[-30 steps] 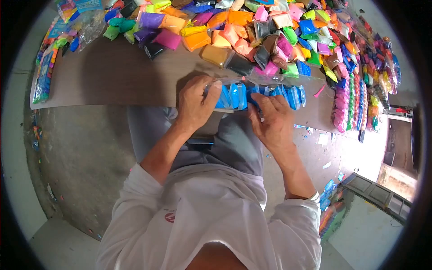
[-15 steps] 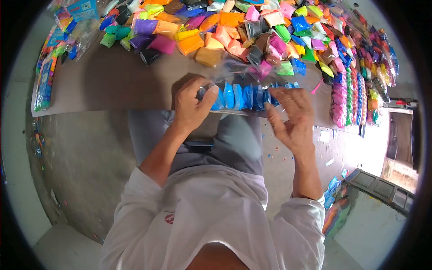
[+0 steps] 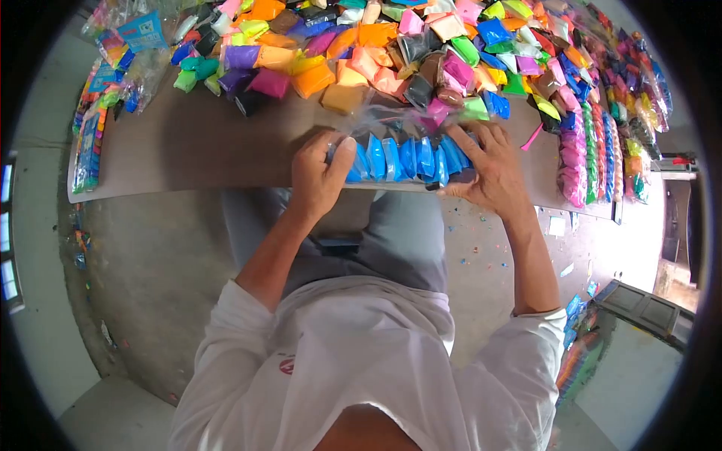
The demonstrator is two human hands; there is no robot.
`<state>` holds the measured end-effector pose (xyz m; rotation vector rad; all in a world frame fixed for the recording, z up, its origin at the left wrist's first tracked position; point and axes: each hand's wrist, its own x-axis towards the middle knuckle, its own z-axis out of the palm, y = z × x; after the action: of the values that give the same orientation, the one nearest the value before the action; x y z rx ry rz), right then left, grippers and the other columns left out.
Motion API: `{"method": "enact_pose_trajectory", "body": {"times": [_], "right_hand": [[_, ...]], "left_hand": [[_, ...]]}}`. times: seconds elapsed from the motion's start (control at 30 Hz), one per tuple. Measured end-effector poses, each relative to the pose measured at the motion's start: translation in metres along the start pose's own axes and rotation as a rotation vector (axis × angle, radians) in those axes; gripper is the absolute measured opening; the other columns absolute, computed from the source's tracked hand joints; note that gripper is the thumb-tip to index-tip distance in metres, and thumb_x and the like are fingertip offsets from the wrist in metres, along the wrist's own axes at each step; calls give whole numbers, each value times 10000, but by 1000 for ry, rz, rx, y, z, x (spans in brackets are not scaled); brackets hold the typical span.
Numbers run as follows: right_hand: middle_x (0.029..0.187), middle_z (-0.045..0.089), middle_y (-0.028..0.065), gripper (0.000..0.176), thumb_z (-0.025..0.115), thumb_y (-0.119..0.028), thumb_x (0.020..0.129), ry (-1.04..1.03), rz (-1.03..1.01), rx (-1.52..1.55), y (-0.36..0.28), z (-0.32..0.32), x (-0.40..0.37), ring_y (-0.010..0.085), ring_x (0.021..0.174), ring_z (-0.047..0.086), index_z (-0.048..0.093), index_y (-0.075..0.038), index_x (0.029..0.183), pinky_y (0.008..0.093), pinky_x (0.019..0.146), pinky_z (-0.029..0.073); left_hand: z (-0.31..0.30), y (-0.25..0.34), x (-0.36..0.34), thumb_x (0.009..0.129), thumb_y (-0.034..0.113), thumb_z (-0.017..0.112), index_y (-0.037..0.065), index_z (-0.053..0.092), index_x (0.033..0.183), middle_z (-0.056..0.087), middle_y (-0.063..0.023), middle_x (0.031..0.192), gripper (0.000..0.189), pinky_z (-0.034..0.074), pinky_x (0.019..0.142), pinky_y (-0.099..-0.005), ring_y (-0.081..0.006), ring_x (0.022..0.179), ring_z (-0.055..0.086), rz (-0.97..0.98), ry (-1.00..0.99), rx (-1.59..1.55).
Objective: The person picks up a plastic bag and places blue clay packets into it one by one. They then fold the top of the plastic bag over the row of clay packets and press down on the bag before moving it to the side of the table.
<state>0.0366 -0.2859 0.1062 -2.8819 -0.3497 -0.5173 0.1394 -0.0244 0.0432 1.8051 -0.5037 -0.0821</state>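
Observation:
A row of several blue packets (image 3: 392, 159) stands side by side in clear plastic along the table's front edge. At the row's left end is my left hand (image 3: 322, 169), its fingers wrapped round the end of the plastic and its thumb upright. My right hand (image 3: 489, 167) closes on the right end of the row, fingers over the top and thumb at the front edge. Clear film (image 3: 398, 119) rises loosely behind the packets. Some fingertips of both hands are hidden by the plastic.
Many loose coloured packets (image 3: 376, 56) are heaped along the back of the table (image 3: 188, 150). Filled long bags (image 3: 571, 161) lie at the right edge, and another filled bag (image 3: 89, 150) at the left edge. Paper scraps dot the floor.
My right hand has come down and closed on the row's right end, where its fingers were raised before. The blue packets there sit closer together. My left hand stays at the left end.

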Motion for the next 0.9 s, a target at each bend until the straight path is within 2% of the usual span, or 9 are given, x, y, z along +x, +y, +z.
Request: {"method": "enact_pose_trajectory", "body": {"times": [0.17,0.23,0.37,0.43,0.53,0.63,0.73,0.8,0.9], "right_hand": [[990,608,99,715,713,-588,680,-66,-53,-35,-6,15,6,287,956,568,615,-102,1195,426,836,442],[883,627,97,652,718,-565,698,64,-11,35,-17,18,12,286,865,600,654,-84,1132,417,780,463],[865,655,116,619,730,-546,706,13,133,103,-38,24,29,296,832,630,678,-58,1085,425,756,479],[896,677,134,612,750,-530,700,-315,366,231,-48,13,50,312,863,650,684,-42,1062,433,772,484],[1021,677,167,680,767,-545,671,-512,524,326,-49,7,71,311,971,644,665,-32,1104,418,839,487],[1144,638,197,785,800,-547,619,-295,299,385,-39,14,66,339,1077,606,627,-31,1183,415,918,472],[1252,583,206,906,828,-562,556,-221,135,450,-32,12,58,367,1161,554,584,-32,1249,425,976,448],[1278,566,198,943,833,-566,540,-227,79,437,-31,14,57,374,1182,534,565,-35,1272,432,990,436],[1322,536,180,1008,835,-578,519,-233,8,447,-28,9,56,374,1217,502,525,-42,1315,435,1013,416]], "left_hand": [[-16,2,10,939,251,572,-16,633,903,556,-56,720,276,425,624,-282,-99,676,492,-90,-49,-98],[-27,0,17,944,263,568,-13,634,890,537,-27,707,288,407,603,-271,-73,675,463,-95,-81,-114],[-52,-6,26,942,291,576,5,641,844,529,28,697,309,377,581,-243,-43,669,452,-161,-68,-105],[-60,-9,33,942,297,579,13,641,825,526,40,692,313,371,579,-238,-38,664,449,-175,-91,-91],[-67,-16,43,948,355,586,41,652,845,508,75,720,337,363,580,-226,-20,671,433,-202,-100,-31],[-73,-18,55,946,369,583,30,650,842,511,75,719,361,365,579,-232,-30,668,435,-250,-144,-35],[-79,-16,62,945,344,565,-16,624,811,543,-32,628,389,401,561,-293,-83,625,486,-173,-82,188],[-81,-17,63,949,331,561,-23,618,833,576,-104,641,377,434,577,-336,-178,604,549,-54,54,312],[-91,-14,57,955,331,572,-12,639,919,627,-62,785,351,460,680,-293,-123,751,576,-88,103,310]]}}
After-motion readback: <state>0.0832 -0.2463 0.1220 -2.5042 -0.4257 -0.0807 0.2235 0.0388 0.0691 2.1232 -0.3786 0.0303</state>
